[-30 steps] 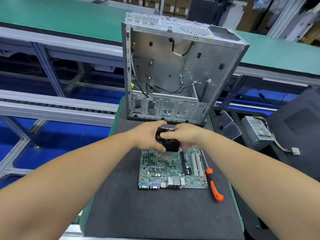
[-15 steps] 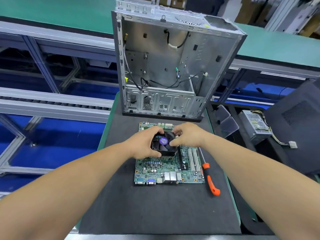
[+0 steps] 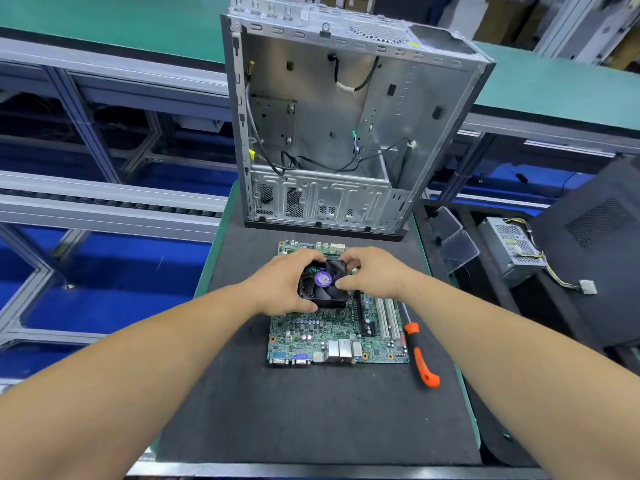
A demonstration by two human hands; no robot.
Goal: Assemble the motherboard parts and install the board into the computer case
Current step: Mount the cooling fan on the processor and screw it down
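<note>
We hold the cooler fan [image 3: 323,284] over the motherboard [image 3: 337,332], left hand [image 3: 282,289] and right hand [image 3: 372,277] both gripping its sides.

Single head-worn view, wide-angle, looking forward and down, close over the black mat [image 3: 311,417], arms reaching away

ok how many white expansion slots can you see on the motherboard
2, side by side near the motherboard's right edge: one and one just right of it. The right hand may hide more.
</note>
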